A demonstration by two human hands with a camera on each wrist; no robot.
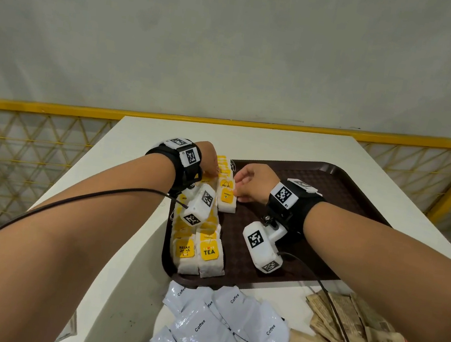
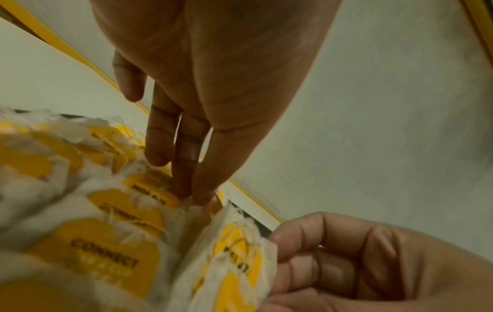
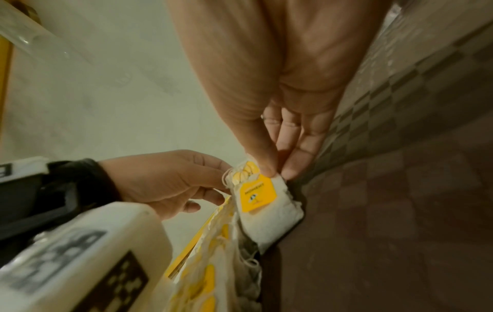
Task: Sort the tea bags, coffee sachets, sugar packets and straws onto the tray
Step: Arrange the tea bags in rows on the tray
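Hands sorting tea bags on a tray.
Right hand pinches one tea bag near the tray's left edge; left hand presses relaxed fingers on the bag rows. Coffee sachets lie at the surface's near edge.

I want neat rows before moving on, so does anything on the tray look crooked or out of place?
Nothing is spilled or torn. The tea bags lie in overlapping rows along the tray's left edge; the one under the right hand sits slightly askew, offset toward the middle.

White table; yellow mesh fence; grey wall behind
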